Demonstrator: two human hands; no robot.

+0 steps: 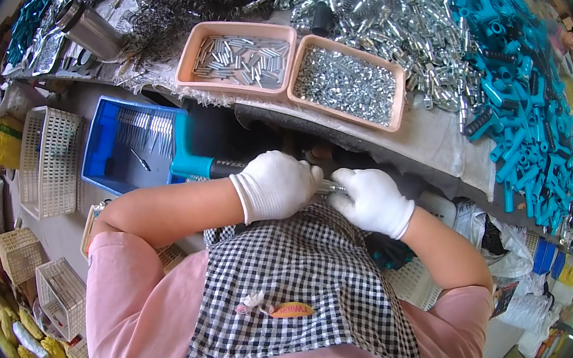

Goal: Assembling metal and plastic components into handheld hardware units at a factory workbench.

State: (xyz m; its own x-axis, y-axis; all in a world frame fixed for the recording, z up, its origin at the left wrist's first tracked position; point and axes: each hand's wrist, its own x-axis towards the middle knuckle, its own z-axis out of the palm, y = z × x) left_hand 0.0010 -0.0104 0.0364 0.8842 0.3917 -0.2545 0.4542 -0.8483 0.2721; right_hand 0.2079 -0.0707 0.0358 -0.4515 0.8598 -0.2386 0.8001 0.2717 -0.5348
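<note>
My left hand [277, 183], in a white knit glove, is closed round the black sleeve of a teal pistol-shaped tool handle [191, 165]. The handle's teal end sticks out to the left, over the edge of a blue bin. A short metal shaft [330, 187] shows between my two hands, in line with the handle. My right hand [372, 200], gloved too, pinches the shaft's right end with thumb and fingers. The fingertips cover that end. Both hands are in front of my checked apron, just below the table's near edge.
Ahead on the table stand a tray of metal pins [242, 59] and a tray of small metal parts [347, 83]. Teal handles [523, 115] are heaped at right, springs [193, 3] at left. The blue bin [100, 156] holds thin metal shafts. White baskets [51, 161] stand at left.
</note>
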